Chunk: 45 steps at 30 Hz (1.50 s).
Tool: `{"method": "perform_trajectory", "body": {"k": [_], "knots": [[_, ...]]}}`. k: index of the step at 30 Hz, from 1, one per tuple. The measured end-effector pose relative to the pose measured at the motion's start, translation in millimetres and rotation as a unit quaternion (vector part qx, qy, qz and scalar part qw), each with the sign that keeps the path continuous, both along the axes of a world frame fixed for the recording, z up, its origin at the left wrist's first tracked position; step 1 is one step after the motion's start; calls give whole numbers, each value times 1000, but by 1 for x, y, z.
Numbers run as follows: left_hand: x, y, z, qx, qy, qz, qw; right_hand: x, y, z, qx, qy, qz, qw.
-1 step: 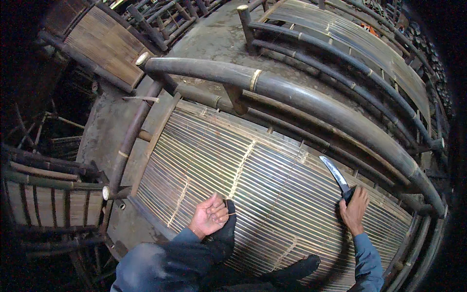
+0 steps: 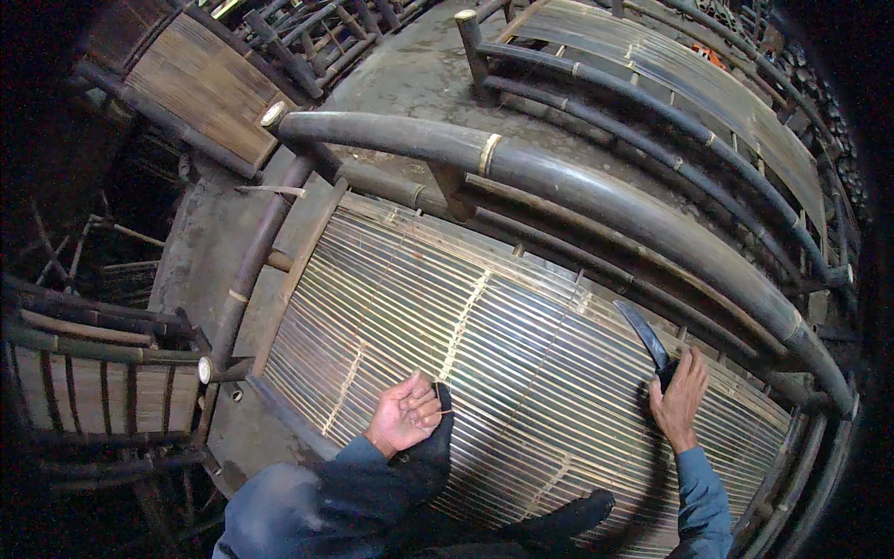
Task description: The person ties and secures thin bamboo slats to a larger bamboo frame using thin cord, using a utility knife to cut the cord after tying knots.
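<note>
I sit on a bamboo bed with a surface of thin pale slats (image 2: 521, 354) and a thick dark bamboo rail (image 2: 577, 186) along its far side. My left hand (image 2: 403, 416) lies palm up on my dark trouser knee, fingers loosely curled, nothing clearly in it. My right hand (image 2: 678, 402) rests on the slats near the far right rail and grips the handle of a knife (image 2: 643, 335) whose curved dark blade points up and away. My dark shoe (image 2: 563, 520) lies on the slats between the hands.
Another bamboo bed frame (image 2: 670, 74) stands behind, across a strip of concrete floor (image 2: 410, 74). A slatted bamboo piece (image 2: 200, 88) sits at the upper left. A bamboo chair frame (image 2: 93, 373) stands close on the left.
</note>
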<state>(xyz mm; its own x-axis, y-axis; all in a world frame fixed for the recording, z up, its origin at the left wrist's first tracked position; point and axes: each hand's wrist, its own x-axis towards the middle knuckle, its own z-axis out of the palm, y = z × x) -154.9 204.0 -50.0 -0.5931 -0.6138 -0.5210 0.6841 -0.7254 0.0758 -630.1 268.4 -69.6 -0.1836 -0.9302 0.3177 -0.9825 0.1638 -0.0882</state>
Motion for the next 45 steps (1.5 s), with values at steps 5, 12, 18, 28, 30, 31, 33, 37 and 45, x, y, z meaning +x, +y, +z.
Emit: {"method": "perform_trajectory", "body": {"k": [5, 12, 18, 28, 30, 31, 33, 37, 45], "knots": [[-25, -12, -8, 9, -5, -70, 998, 205, -110, 7, 167, -698, 147, 680], [16, -20, -8, -58, -28, -77, 995, 296, -169, -14, 252, -884, 46, 392], [63, -51, -20, -133, -482, -67, 863, 248, -152, 5, 103, -484, 134, 859], [57, -283, -70, -236, -554, -181, 778, 350, -110, -6, 145, -485, 350, 788], [58, -295, -88, -262, -544, -164, 780, 351, -125, -3, 223, -412, 387, 794], [57, -296, -90, -225, -521, -152, 809, 346, -144, 3, 192, -410, 353, 819], [53, -291, -77, -144, -473, -128, 860, 339, -185, 13, 129, -406, 280, 860], [49, -287, -69, -136, -450, -100, 877, 356, -261, -14, 6, -462, 139, 876], [50, -281, -75, -171, -462, -66, 868, 395, -299, -50, -41, -519, 99, 848]]}}
